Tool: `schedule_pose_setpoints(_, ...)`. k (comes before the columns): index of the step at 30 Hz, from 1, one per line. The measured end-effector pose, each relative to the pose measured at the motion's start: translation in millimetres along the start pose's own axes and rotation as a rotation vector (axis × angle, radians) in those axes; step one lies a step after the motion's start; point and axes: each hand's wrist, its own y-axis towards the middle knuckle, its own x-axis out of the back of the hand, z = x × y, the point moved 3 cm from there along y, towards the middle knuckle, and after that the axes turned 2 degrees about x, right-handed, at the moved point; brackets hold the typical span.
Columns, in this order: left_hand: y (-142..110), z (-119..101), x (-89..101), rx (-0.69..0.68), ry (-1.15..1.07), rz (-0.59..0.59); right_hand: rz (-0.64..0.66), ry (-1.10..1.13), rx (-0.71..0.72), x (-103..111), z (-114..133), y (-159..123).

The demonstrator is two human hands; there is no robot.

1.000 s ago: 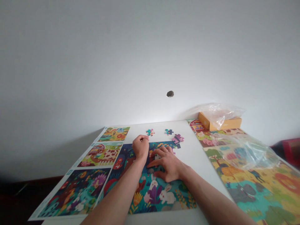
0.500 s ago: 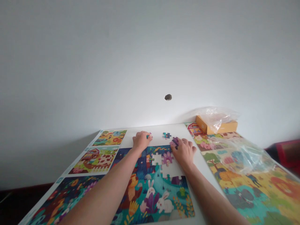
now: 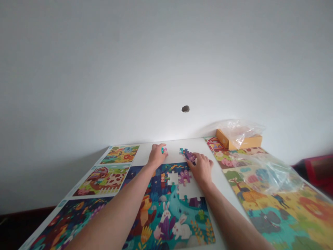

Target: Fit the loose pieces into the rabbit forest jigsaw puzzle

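Observation:
A jigsaw puzzle (image 3: 166, 211) of forest animals lies on the white table, with gaps in its upper right part. Beyond its far edge, my left hand (image 3: 156, 156) has a small teal and pink puzzle piece (image 3: 164, 150) between thumb and forefinger. My right hand (image 3: 201, 168) is at the puzzle's far right corner, its thumb and fingers closed on a purple puzzle piece (image 3: 190, 157). Touching or just behind that piece lies a loose teal puzzle piece (image 3: 182, 151), partly covered by it.
Printed picture sheets (image 3: 104, 178) line the table's left side. On the right lies another animal puzzle (image 3: 281, 208) with a clear plastic bag (image 3: 278, 177) on it. An orange box (image 3: 249, 142) with more clear plastic stands near the wall (image 3: 130, 86).
My right hand has moved slightly left with the purple piece, which now overlaps the loose teal piece. My left forefinger has lifted and straightened, showing more of its piece.

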Motion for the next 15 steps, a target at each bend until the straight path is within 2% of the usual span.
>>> schedule_pose_setpoints(5,-34.3,-5.3,4.4,-0.018,-0.267,-0.038,0.003,0.285,0.285,-3.6,13.3,-3.7)
schedule_pose_setpoints(9,-67.3,-1.9,7.2,0.003,-0.470,-0.007,0.081,0.494,0.477,-0.9,26.2,-11.3)
schedule_pose_setpoints(12,-79.0,-2.4,7.7,0.026,-0.562,0.050,0.155,0.562,0.534,1.4,31.0,-14.1)
schedule_pose_setpoints(15,-81.5,-4.9,7.8,0.050,-0.608,0.099,0.175,0.590,0.528,0.8,31.1,-14.7)
